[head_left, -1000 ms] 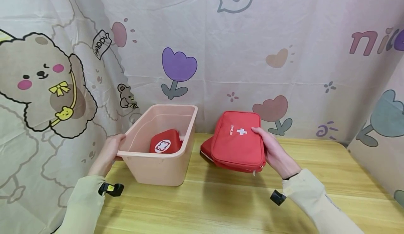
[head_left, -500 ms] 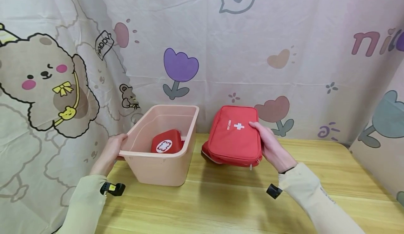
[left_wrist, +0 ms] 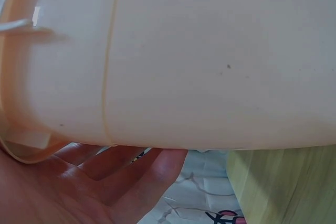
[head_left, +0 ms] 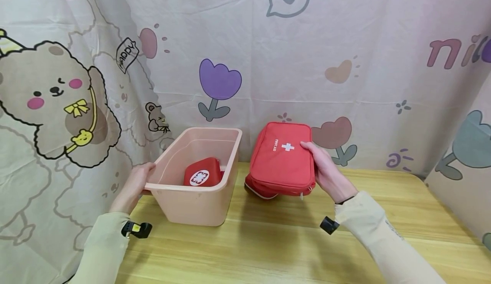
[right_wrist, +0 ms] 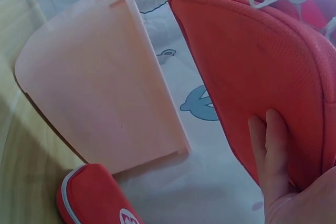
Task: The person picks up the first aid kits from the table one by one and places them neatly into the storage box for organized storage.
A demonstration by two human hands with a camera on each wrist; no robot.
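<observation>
My right hand (head_left: 327, 171) pinches the right side of a red first aid bag (head_left: 281, 160), thumb on top and fingers against its underside (right_wrist: 252, 77). The bag is raised and tilted above the table, its zip pulls hanging at the front corner. Partly hidden beneath it, a second red pouch (head_left: 261, 188) with a pale zip lies on the table; the right wrist view shows this pouch (right_wrist: 94, 192) low down. My left hand (head_left: 134, 184) holds the left rim of a pink plastic bin (head_left: 188, 205), fingers along its outer wall (left_wrist: 210, 66). Inside the bin rests a red case (head_left: 203, 171) with a white round emblem.
The bin stands left of the bag on a light wooden table (head_left: 268, 250). A printed cloth (head_left: 268, 62) hangs close behind the table and along both sides. Black wrist cameras (head_left: 140, 229) sit on both forearms.
The first aid bag has moved up and slightly left in my right hand, showing more of the pouch beneath. My left hand and the bin stay in place.
</observation>
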